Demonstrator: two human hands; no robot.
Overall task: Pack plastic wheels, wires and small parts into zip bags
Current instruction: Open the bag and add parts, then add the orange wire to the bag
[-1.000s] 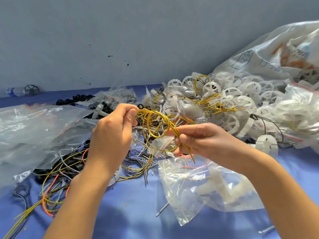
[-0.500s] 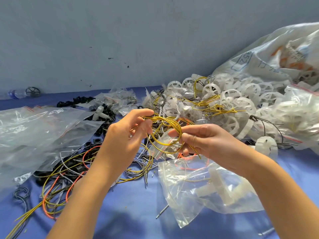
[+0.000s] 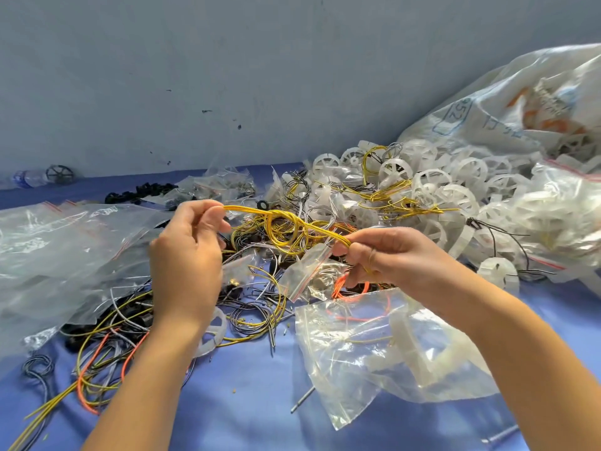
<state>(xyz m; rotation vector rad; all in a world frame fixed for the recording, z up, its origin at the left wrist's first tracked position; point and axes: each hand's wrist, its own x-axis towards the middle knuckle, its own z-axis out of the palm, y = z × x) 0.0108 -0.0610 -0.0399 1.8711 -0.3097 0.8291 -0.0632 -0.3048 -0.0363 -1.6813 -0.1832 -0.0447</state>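
A bundle of yellow wires [image 3: 286, 227], looped into a loose knot, stretches between both hands above the blue cloth. My left hand [image 3: 187, 258] pinches its left end between thumb and fingers. My right hand [image 3: 383, 255] grips the right end, fingers curled round it. Under my right forearm lies a zip bag [image 3: 383, 353] holding white plastic parts and orange wire. A small zip bag [image 3: 309, 271] with a red strip sits just below the bundle. White plastic wheels [image 3: 432, 190] are heaped at the right.
Empty clear zip bags [image 3: 65, 242] are piled at the left. Loose yellow, orange and grey wires [image 3: 107, 346] lie at the lower left. A big plastic sack [image 3: 520, 102] leans on the wall at right. Black small parts [image 3: 136, 193] sit at the back. A metal pin [image 3: 302, 400] lies on the cloth.
My hands have moved apart, pulling the coiled yellow wires out into a longer strand with a knot-like loop in the middle. The left hand shifted left, the right hand slightly right.
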